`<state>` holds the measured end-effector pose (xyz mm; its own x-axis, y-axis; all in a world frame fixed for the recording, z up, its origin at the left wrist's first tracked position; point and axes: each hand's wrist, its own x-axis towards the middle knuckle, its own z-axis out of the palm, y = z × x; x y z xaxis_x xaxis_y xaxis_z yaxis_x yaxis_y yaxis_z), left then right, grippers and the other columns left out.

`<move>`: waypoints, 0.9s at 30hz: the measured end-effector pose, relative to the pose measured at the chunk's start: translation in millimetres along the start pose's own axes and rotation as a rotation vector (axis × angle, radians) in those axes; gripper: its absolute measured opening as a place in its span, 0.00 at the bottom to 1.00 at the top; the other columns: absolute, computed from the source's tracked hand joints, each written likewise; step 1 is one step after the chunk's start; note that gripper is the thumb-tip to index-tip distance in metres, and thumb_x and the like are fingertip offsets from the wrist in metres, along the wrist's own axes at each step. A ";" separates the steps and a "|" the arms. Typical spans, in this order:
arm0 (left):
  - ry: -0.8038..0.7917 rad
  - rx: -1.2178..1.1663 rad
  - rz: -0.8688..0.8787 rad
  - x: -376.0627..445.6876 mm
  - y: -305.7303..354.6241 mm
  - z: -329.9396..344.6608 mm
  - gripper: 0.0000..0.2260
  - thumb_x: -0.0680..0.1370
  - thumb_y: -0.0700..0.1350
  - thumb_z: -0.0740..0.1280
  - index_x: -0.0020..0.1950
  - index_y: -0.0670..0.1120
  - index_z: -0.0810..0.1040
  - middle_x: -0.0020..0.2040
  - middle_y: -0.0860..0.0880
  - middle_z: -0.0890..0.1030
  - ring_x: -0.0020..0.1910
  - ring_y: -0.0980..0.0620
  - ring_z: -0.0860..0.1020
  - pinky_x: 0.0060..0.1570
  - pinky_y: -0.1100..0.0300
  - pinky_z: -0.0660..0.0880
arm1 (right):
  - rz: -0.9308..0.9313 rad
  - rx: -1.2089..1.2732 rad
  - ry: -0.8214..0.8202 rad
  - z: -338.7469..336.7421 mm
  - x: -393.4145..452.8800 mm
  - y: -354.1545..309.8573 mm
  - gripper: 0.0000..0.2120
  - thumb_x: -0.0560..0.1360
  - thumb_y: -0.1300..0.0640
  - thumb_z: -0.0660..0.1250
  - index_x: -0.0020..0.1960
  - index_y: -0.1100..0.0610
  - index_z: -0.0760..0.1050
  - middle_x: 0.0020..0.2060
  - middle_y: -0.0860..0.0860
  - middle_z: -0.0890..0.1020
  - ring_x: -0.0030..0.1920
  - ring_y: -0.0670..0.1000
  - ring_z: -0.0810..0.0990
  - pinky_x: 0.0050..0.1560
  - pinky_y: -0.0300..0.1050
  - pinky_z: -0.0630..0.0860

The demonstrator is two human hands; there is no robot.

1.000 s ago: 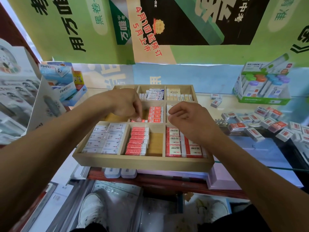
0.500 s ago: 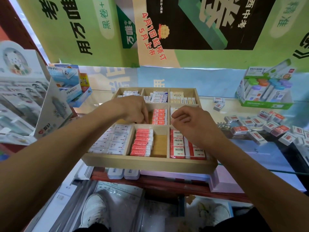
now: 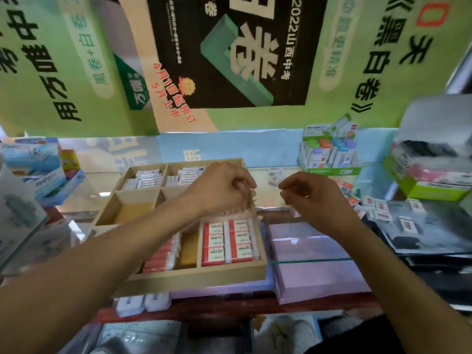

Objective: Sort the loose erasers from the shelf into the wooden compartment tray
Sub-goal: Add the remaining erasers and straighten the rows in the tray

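- A wooden tray [image 3: 194, 278] with several compartments sits on a shelf, seen from above by a head-worn camera; the view is blurred.
- The near right compartment holds a neat block of red-and-white erasers [image 3: 228, 241], lying flat in two columns.
- The near middle compartment has red erasers on edge [image 3: 159, 256] at its left side, with bare wood showing beside them.
- The two far compartments on the left hold whitish erasers [image 3: 145, 178], packed in rows.
- The middle left compartment [image 3: 132, 212] shows only its yellowish floor.
- The left hand [image 3: 219, 186] hovers over the middle of the tray, fingers curled down and in. Blur hides whether it grips anything, so I cannot tell.
- The right hand [image 3: 310, 194] hangs just past the tray's right edge, above the shelf, thumb and fingers curled loosely. Nothing shows between them.
- Loose erasers [image 3: 380, 209] lie scattered on the shelf to the right, well apart from the tray.
- Two more small erasers [image 3: 273, 175] lie behind the hands, near the tray's far right corner.
- A green display box [image 3: 332, 155] of coloured-capped items stands at the back right.
- A lilac box [image 3: 314, 267] sits just beside the tray on the right.
- Green posters [image 3: 63, 60] with large black characters hang overhead.
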<state>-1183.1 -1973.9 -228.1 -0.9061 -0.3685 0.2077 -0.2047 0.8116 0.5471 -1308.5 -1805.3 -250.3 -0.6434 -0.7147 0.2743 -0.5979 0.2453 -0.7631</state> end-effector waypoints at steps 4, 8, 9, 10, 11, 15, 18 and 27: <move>-0.094 0.072 0.078 27.6 33.8 36.0 0.06 0.74 0.43 0.71 0.50 0.50 0.84 0.42 0.53 0.84 0.36 0.59 0.76 0.39 0.69 0.71 | 0.085 -0.021 0.109 -36.3 -8.7 34.4 0.06 0.73 0.63 0.70 0.47 0.54 0.82 0.41 0.50 0.84 0.42 0.48 0.83 0.49 0.45 0.79; -0.161 0.235 0.101 48.4 52.9 70.1 0.11 0.72 0.47 0.70 0.54 0.52 0.82 0.49 0.53 0.81 0.42 0.55 0.76 0.45 0.61 0.73 | 0.157 -0.032 0.154 -54.1 -13.4 62.4 0.06 0.72 0.63 0.69 0.47 0.55 0.82 0.42 0.51 0.85 0.42 0.50 0.83 0.48 0.49 0.81; -0.178 0.265 0.106 52.2 55.2 77.4 0.11 0.72 0.48 0.71 0.55 0.52 0.82 0.50 0.52 0.80 0.44 0.53 0.76 0.46 0.60 0.73 | 0.168 -0.072 0.149 -56.5 -13.8 67.6 0.06 0.72 0.63 0.69 0.48 0.55 0.82 0.43 0.51 0.84 0.43 0.49 0.82 0.46 0.43 0.80; -0.198 0.280 0.113 55.8 56.5 84.7 0.11 0.72 0.50 0.71 0.54 0.52 0.82 0.50 0.52 0.80 0.46 0.52 0.77 0.47 0.59 0.74 | 0.179 -0.114 0.134 -58.1 -14.0 72.0 0.07 0.72 0.62 0.69 0.49 0.56 0.82 0.43 0.51 0.84 0.43 0.49 0.82 0.42 0.38 0.78; -0.216 0.280 0.123 58.4 57.4 91.5 0.09 0.72 0.50 0.71 0.52 0.52 0.81 0.50 0.51 0.81 0.48 0.50 0.78 0.48 0.57 0.75 | 0.187 -0.152 0.110 -58.8 -14.5 75.1 0.07 0.72 0.60 0.70 0.50 0.56 0.81 0.43 0.51 0.84 0.43 0.49 0.81 0.40 0.37 0.76; -0.263 0.350 0.143 64.6 57.3 107.8 0.07 0.70 0.46 0.70 0.39 0.55 0.73 0.45 0.50 0.79 0.47 0.47 0.77 0.48 0.51 0.76 | 0.205 -0.246 -0.027 -55.1 -16.3 80.5 0.07 0.73 0.56 0.70 0.50 0.55 0.80 0.45 0.51 0.83 0.45 0.49 0.80 0.45 0.40 0.74; -0.343 0.392 0.157 66.7 57.6 104.3 0.09 0.69 0.40 0.69 0.42 0.53 0.72 0.43 0.52 0.76 0.45 0.50 0.76 0.46 0.54 0.76 | 0.217 -0.237 -0.121 -50.8 -17.5 80.4 0.12 0.71 0.56 0.72 0.54 0.55 0.78 0.47 0.50 0.82 0.45 0.49 0.79 0.46 0.40 0.74; -0.437 0.426 0.087 56.1 44.3 86.4 0.13 0.71 0.42 0.68 0.54 0.50 0.73 0.48 0.49 0.79 0.47 0.49 0.76 0.46 0.53 0.77 | 0.227 -0.247 -0.078 -50.2 -16.8 77.0 0.11 0.75 0.59 0.66 0.57 0.54 0.77 0.48 0.50 0.81 0.48 0.50 0.79 0.49 0.43 0.76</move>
<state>-1275.0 -1919.5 -262.3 -0.9756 -0.1464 -0.1637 -0.1716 0.9733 0.1524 -1367.7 -1741.6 -284.3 -0.7409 -0.6689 0.0610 -0.5473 0.5485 -0.6322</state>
